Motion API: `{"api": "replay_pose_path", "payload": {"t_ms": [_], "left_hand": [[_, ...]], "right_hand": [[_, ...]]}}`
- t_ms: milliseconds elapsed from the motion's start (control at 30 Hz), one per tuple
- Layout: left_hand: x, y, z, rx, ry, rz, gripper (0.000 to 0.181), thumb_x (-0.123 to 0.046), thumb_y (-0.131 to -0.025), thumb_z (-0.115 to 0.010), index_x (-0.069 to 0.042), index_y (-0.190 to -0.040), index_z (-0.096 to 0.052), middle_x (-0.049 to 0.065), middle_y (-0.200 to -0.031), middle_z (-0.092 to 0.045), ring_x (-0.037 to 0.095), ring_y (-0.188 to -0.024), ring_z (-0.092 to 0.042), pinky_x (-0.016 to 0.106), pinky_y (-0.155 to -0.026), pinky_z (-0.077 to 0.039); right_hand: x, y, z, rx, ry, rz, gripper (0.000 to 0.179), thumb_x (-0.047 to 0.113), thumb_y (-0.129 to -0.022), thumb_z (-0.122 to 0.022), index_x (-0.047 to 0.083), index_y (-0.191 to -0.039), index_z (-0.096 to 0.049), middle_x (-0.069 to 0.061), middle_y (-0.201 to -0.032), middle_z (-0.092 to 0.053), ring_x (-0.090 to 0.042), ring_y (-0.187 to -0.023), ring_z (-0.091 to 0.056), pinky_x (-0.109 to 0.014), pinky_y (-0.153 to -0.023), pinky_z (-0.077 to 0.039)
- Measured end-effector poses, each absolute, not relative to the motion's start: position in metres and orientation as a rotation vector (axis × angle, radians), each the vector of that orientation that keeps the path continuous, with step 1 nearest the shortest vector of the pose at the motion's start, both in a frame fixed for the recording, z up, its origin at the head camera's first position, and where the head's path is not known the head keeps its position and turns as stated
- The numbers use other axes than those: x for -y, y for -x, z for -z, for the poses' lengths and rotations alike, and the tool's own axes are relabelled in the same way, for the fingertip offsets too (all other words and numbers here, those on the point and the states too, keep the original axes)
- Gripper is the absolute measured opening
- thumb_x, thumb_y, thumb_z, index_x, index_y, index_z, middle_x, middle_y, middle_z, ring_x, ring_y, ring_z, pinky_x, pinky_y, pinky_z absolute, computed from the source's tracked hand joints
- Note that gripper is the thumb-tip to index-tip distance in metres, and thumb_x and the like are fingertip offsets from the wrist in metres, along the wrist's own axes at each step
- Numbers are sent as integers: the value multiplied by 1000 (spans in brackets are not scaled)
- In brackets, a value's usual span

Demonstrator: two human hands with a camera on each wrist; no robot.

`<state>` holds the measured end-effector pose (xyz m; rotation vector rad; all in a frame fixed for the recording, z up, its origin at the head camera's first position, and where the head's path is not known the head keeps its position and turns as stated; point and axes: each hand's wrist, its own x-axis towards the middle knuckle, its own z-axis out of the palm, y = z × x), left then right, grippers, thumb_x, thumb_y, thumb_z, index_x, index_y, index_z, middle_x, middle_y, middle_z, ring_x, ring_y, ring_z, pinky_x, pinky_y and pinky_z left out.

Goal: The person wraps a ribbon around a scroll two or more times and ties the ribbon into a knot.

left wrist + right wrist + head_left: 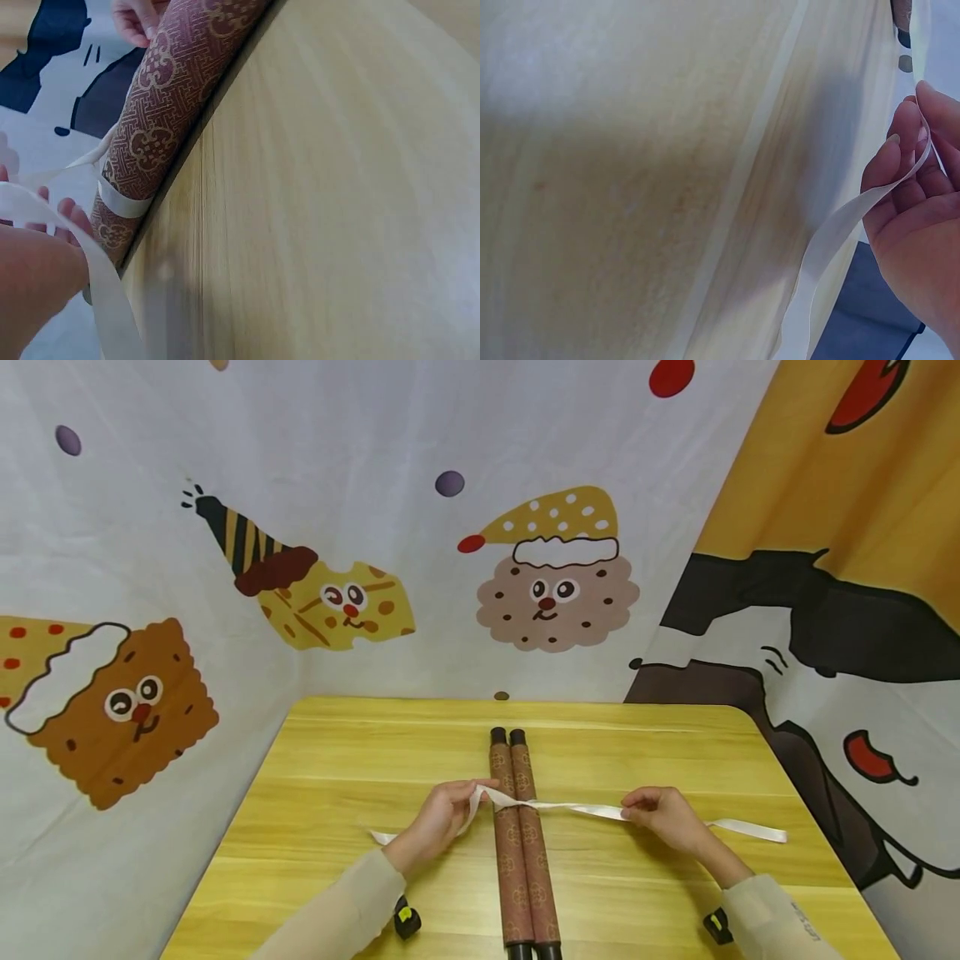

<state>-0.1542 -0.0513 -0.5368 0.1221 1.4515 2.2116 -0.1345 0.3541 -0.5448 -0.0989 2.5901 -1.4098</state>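
Two scrolls (pixel 512 860) in brown patterned covering with black end knobs lie side by side on the table, pointing away from me. A white ribbon (pixel 577 808) passes round both, above their middle, and crosses over itself on top. My left hand (pixel 442 817) pinches one side of the ribbon just left of the scrolls, its end trailing toward the left. Out to the right, my right hand (pixel 667 818) pinches the other side between thumb and fingers, and that tail lies beyond the wrist. In the left wrist view the ribbon band (pixel 124 201) wraps snugly round the scroll (pixel 161 112).
The wood-grain table (pixel 337 752) has rounded far corners. A cloth with cartoon prints (pixel 375 443) hangs behind and along both sides. Small black devices with yellow marks show below the left wrist (pixel 407 920) and beside the right sleeve (pixel 717 927).
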Motion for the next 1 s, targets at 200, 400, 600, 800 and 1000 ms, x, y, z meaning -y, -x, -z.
{"api": "replay_pose_path", "payload": {"t_ms": [200, 400, 600, 800, 1000], "left_hand": [[47, 158, 540, -1410, -131, -2255, 42, -15, -111, -47, 19, -135, -56, 24, -141, -61, 19, -114, -60, 26, -97, -49], [39, 158, 547, -1486, -55, -2282, 43, -14, -111, -48, 22, -135, -51, 26, -128, -66, 19, -112, -64, 30, -101, -50], [30, 157, 553, -1616, -12, -2307, 37, -7, -107, -57, 24, -129, -55, 30, -125, -66, 20, -109, -67, 25, -94, -54], [22, 155, 553, -1752, -13, -2320, 30, 1, -102, -62, 22, -123, -62, 20, -103, -75, 13, -95, -67, 21, -83, -55], [18, 156, 553, -1823, 38, -2309, 26, 3, -96, -70, 19, -117, -68, 25, -102, -76, 13, -87, -72, 21, -80, -57]], "right_hand": [[-354, 133, 546, -2576, 104, 1425, 21, 11, -94, -79, -4, -108, -75, -9, -92, -73, -14, -75, -62, -29, -63, -55], [-354, 132, 549, -2580, 117, 1430, 21, 11, -94, -79, -3, -108, -75, -9, -91, -73, -15, -73, -62, -29, -60, -55], [-356, 134, 552, -2598, 95, 1402, 17, 11, -94, -79, -1, -106, -76, -6, -88, -73, -16, -71, -61, -29, -59, -54], [-356, 134, 554, -2618, 107, 1383, 14, 11, -94, -79, 1, -103, -77, -5, -89, -74, -14, -72, -61, -27, -60, -53], [-357, 134, 554, -2633, 136, 1371, 13, 11, -94, -79, 2, -103, -77, -4, -91, -74, -12, -72, -60, -26, -61, -52]]}}
